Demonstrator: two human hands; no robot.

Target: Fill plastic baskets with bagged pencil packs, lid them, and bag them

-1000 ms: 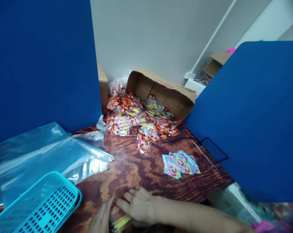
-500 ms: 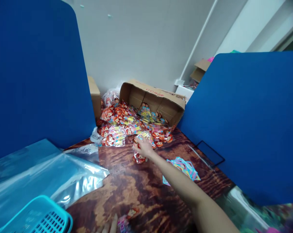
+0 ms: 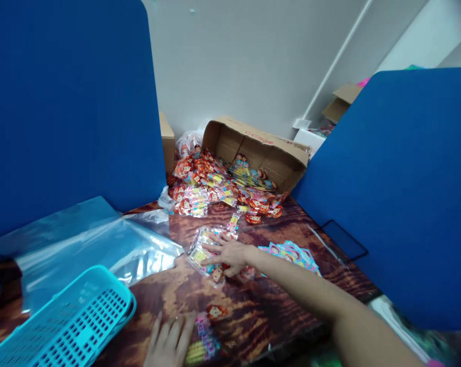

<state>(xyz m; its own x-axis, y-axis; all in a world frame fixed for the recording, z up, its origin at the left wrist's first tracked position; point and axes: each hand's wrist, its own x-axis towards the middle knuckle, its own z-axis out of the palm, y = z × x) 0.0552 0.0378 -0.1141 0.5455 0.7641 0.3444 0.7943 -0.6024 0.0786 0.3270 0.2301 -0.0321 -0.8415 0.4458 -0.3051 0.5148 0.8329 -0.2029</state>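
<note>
My right hand (image 3: 230,254) lies over a few small clear packets (image 3: 200,251) in the middle of the table, its fingers spread and pressing on them from above. The packets show red-haired cartoon heads and yellow parts. At the near edge, my left hand (image 3: 169,339) rests with fingers stretched out, beside and perhaps touching another packet (image 3: 204,336) with a cartoon head and yellow sticks. Further back, a heap of similar packets (image 3: 199,176) spills out of a cardboard box (image 3: 281,145) lying on its side.
Printed cards (image 3: 293,254) lie fanned out beyond my right forearm. A turquoise plastic basket (image 3: 83,326) stands at the front left, before clear plastic sheeting (image 3: 111,234). Blue partitions (image 3: 70,102) rise on both sides, and a thin black frame (image 3: 345,242) is at the right one.
My right hand has come back from the heap toward me, drawing several packets across the table. The view has shifted, and more of my left hand and the basket shows.
</note>
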